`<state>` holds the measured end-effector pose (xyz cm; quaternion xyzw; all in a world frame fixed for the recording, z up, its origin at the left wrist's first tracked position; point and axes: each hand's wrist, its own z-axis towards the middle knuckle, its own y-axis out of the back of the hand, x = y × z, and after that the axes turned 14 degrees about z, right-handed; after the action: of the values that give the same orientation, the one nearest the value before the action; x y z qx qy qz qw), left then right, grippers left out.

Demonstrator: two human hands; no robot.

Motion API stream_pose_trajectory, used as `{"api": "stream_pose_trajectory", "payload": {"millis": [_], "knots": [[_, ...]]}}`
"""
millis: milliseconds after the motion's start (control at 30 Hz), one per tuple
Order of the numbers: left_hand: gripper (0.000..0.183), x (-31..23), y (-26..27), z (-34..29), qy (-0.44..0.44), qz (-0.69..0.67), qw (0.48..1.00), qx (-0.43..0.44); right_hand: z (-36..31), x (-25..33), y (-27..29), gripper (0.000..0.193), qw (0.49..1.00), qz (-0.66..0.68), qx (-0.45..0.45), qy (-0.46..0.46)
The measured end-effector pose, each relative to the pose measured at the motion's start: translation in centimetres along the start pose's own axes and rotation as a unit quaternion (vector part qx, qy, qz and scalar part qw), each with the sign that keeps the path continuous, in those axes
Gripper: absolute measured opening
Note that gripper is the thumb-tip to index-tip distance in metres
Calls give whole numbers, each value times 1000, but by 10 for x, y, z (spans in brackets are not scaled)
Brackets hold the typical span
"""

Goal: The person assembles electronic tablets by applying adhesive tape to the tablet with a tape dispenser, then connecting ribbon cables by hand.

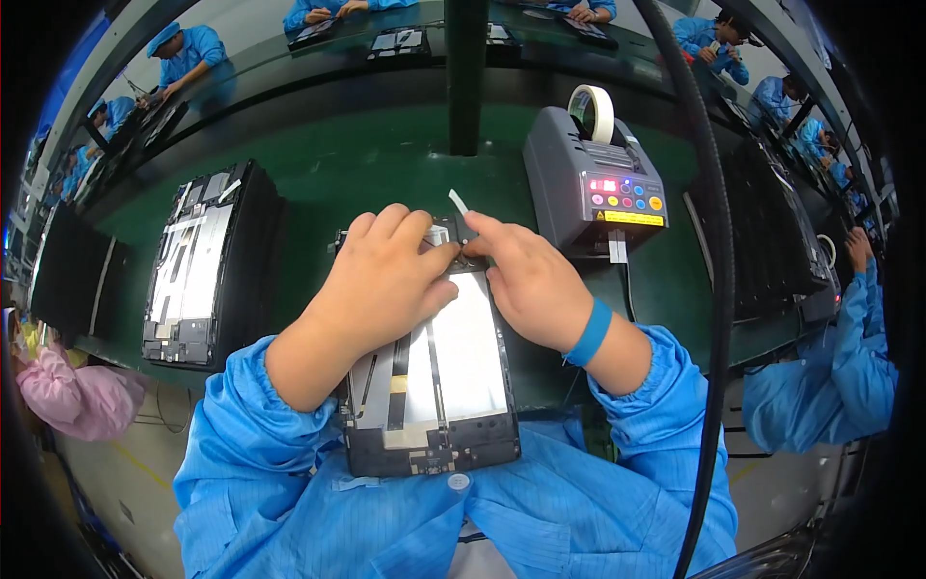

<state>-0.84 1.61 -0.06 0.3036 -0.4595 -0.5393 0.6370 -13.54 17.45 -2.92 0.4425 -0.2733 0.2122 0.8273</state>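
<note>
An opened tablet (463,372), with a silver inside panel and black ends, lies in front of me at the bench's near edge. My left hand (381,275) rests over its far left part, fingers bent and closed at the far end; what they pinch is hidden. My right hand (535,280), wearing a blue wristband (589,333), comes in from the right with its fingers drawn together at the same end. A short strip of white tape (458,201) juts out at its index fingertip. The two hands' fingertips nearly meet.
A stack of similar opened tablets (188,265) stands on the left of the green bench (357,154). A grey tape dispenser (588,179) with a tape roll stands back right. A post (466,77) rises behind, and a dark cable (712,318) runs down on the right. Co-workers sit around.
</note>
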Motion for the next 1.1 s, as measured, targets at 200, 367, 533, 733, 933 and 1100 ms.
{"api": "stream_pose_trajectory", "payload": {"millis": [200,367,533,733,933,1100], "knots": [[40,-3,3,-6,-5,15,999,-34,-5,4,-1,63,999,-48,23,9],[45,2,1,-8,3,-38,999,17,-8,-8,-3,68,1000,-9,-1,24],[48,2,1,-13,16,-10,1000,25,3,-8,4,57,985,156,-35,-69],[43,0,-4,-17,25,6,1000,-9,3,-4,-4,47,999,20,-30,4],[42,1,-6,-18,2,-39,999,-18,-1,-5,-1,48,998,-49,3,44],[41,4,-7,-18,14,-50,999,-14,-3,-2,-4,41,998,40,-38,5]]}}
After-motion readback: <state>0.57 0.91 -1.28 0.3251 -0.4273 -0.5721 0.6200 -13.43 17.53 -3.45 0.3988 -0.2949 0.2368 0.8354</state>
